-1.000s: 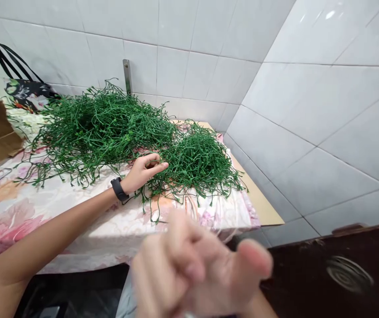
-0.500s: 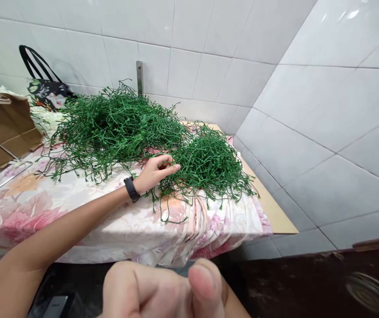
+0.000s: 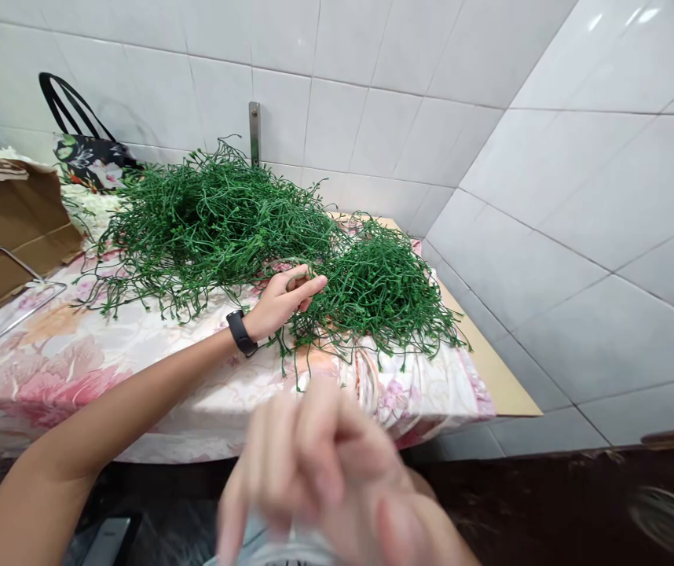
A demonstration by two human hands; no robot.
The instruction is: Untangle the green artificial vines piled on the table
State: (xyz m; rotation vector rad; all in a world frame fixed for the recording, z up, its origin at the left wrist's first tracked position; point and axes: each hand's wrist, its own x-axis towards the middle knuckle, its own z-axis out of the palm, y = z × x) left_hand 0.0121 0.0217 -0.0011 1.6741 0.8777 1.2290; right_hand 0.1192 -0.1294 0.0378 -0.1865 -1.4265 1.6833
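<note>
My left hand (image 3: 291,300), with a black wristband (image 3: 241,333) on, reaches over the cloth to the left edge of the smaller pile of green artificial stems (image 3: 390,287). Its fingers curl towards the thumb around what looks like a thin green stem; the grip is partly hidden. Close to the camera, below the table's front edge, is my right hand (image 3: 325,472), blurred by motion. Its fingers are loosely bent and apart from the thumb, with nothing visible in them. A larger heap of the same stems (image 3: 219,216) lies behind and left of my left hand.
A floral cloth (image 3: 154,369) covers the table over a cardboard sheet (image 3: 505,385). At left are an open cardboard box (image 3: 12,220), a bent metal wire frame (image 3: 24,314) and a floral bag (image 3: 93,161). Tiled walls (image 3: 584,189) bound the back and right. Below lies a phone (image 3: 107,542).
My right hand has risen slightly and its fingers have loosened from a tighter curl. My left hand has stayed by the smaller pile, its fingers closer together. The view has shifted slightly.
</note>
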